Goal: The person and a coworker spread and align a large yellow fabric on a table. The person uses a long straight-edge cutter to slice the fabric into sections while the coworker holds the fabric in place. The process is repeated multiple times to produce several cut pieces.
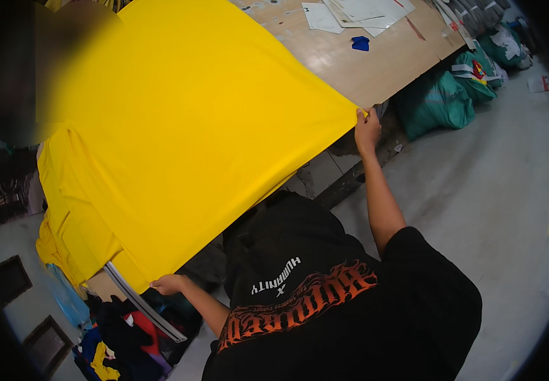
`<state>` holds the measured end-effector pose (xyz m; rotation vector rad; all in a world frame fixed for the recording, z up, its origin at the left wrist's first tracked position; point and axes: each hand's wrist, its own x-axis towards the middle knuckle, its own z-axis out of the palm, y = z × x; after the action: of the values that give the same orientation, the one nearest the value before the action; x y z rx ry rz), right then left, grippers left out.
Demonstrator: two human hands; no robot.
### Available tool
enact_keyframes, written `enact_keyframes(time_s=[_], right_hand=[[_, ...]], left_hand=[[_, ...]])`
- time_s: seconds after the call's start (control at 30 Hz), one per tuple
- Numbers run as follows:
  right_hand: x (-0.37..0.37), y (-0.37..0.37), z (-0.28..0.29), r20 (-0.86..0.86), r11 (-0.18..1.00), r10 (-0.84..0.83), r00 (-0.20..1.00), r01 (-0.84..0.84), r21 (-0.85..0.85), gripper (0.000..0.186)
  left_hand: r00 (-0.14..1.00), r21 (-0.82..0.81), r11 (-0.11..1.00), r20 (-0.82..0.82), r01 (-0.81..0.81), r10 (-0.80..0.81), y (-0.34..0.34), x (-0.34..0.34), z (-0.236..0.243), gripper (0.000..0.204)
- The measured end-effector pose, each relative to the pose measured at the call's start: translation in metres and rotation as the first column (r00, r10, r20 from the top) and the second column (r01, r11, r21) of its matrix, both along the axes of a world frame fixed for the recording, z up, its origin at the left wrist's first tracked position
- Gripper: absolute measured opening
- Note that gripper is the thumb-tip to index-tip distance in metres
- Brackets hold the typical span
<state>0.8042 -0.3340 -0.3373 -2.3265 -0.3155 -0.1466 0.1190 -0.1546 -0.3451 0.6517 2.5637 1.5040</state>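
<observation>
Two hands pinch the near edge of a wide yellow cloth at its corners.
The left hand (170,284) grips the lower-left corner of the yellow cloth (192,127) between thumb and fingers, and the right hand (368,131) pinches the corner at the right; the cloth lies spread over the table (325,60), its near edge drawn fairly straight between them. Just beside the left hand runs a grey metal strip (142,301), with a heap of mixed clothes (128,340) below. Beyond the right hand, a blue scrap (360,44) and white papers (357,14) lie on the bare wood, and green bags (443,105) sit on the floor (478,184).
</observation>
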Motion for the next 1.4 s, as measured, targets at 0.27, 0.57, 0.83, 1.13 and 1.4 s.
enact_keyframes(time_s=[0.27, 0.57, 0.83, 1.13, 1.4], right_hand=[[-0.004, -0.005, 0.014, -0.018, 0.993, -0.035, 0.999, 0.033, -0.11, 0.025], [-0.01, 0.004, -0.022, -0.086, 0.978, -0.051, 0.995, 0.033, -0.206, 0.028], [-0.017, -0.001, -0.018, -0.122, 0.974, -0.087, 0.989, 0.059, -0.221, 0.026], [-0.015, 0.002, -0.013, -0.039, 0.981, -0.085, 0.996, 0.077, -0.176, 0.025], [-0.01, 0.004, -0.022, -0.116, 0.985, -0.094, 0.989, 0.076, -0.152, 0.028]], left_hand=[[0.992, 0.027, 0.999, 0.119, 0.042, -0.045, 0.004, -0.003, 0.023, 0.07], [0.992, -0.154, 0.984, 0.106, 0.086, -0.07, -0.012, -0.025, -0.017, 0.066], [0.988, -0.256, 0.954, 0.037, 0.155, -0.151, -0.009, -0.025, -0.018, 0.065], [0.983, -0.122, 0.981, 0.124, 0.149, -0.134, -0.011, -0.023, -0.014, 0.062], [0.978, -0.197, 0.968, 0.17, 0.154, -0.121, -0.014, -0.037, -0.011, 0.057]])
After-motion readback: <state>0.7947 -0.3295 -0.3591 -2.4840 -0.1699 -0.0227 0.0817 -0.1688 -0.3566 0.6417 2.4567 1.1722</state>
